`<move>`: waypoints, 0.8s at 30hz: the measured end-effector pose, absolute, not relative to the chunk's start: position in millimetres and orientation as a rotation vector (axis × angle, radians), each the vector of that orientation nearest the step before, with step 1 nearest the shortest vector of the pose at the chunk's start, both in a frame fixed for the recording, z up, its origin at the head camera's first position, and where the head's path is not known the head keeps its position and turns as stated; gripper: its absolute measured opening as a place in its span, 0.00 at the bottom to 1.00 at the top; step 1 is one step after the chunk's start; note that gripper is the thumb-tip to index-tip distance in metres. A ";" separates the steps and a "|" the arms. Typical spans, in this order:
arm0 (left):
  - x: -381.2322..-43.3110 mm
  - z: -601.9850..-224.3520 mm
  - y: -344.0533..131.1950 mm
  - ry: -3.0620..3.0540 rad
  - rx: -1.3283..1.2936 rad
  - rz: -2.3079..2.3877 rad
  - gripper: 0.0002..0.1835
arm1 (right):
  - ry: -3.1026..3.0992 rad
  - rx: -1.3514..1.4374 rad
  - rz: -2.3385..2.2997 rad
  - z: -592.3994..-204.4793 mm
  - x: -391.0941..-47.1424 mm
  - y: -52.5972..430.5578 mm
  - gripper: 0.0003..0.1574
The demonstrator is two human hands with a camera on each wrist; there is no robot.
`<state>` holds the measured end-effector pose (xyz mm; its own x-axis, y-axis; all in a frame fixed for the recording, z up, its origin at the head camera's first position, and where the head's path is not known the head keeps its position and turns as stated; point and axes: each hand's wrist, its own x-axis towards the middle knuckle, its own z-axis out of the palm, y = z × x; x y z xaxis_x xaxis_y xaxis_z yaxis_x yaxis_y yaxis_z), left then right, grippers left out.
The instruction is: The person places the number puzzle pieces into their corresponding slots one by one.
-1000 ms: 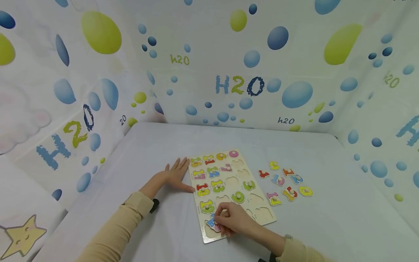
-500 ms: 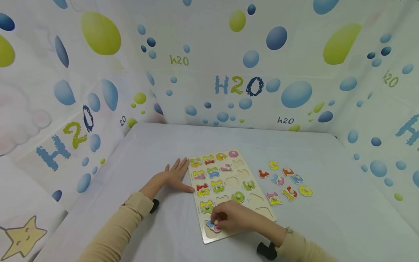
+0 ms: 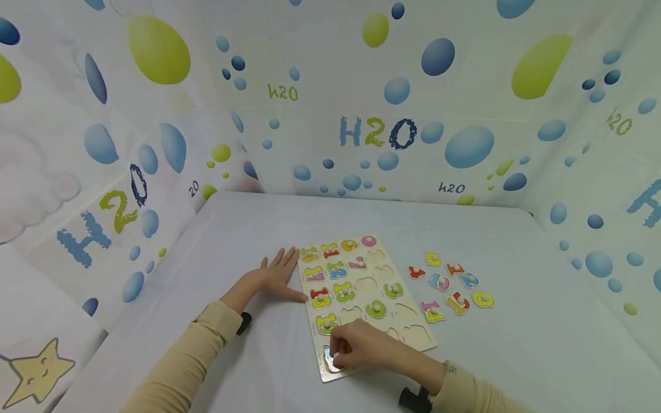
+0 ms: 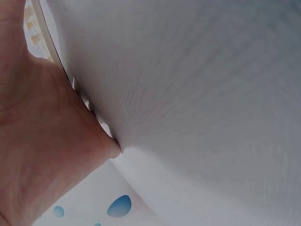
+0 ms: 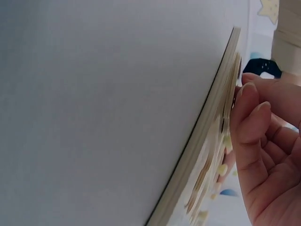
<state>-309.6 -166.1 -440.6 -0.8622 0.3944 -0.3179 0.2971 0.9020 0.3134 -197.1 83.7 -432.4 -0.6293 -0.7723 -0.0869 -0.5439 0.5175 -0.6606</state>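
Observation:
A wooden number puzzle board (image 3: 366,285) lies on the white-covered table, with several knobbed number pieces in its recesses. My left hand (image 3: 276,280) rests with spread fingers on the cloth, fingertips and thumb at the board's left edge. At the near left corner my right hand (image 3: 364,344) pinches the knob of a number piece (image 3: 329,358). Glare washes out that piece, and the fingers partly hide it. It lies over the corner recess; whether it is fully seated I cannot tell. In the right wrist view, the fingertips (image 5: 248,94) are close above the board's edge (image 5: 188,146).
Right of the board lie several loose number pieces, among them a yellow zero (image 3: 483,299), a red four (image 3: 416,272) and a pink-and-yellow piece (image 3: 432,312). Several recesses along the board's right side hold no piece. Printed cloth walls (image 3: 320,137) stand behind and beside the table.
My right hand has shifted slightly left and toward the near edge, turning the blue-and-pink piece over the corner recess. The left hand stays in place.

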 end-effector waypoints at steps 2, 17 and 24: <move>-309.0 -439.5 -165.4 2.684 0.501 0.364 0.66 | 2.410 -1.070 -0.842 -431.8 -194.7 81.4 0.09; -320.8 -459.0 -172.4 2.706 0.514 0.374 0.70 | 2.326 -1.015 -0.900 -430.3 -195.8 85.8 0.06; -321.4 -460.8 -170.7 2.716 0.519 0.377 0.70 | 2.346 -0.913 -1.078 -419.8 -213.7 127.3 0.06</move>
<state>-321.4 -170.7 -460.8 -0.8719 0.3974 -0.2862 0.3044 0.8976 0.3190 -213.7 127.3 -419.8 -0.7062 -0.7030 -0.0843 -0.3940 0.4890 -0.7782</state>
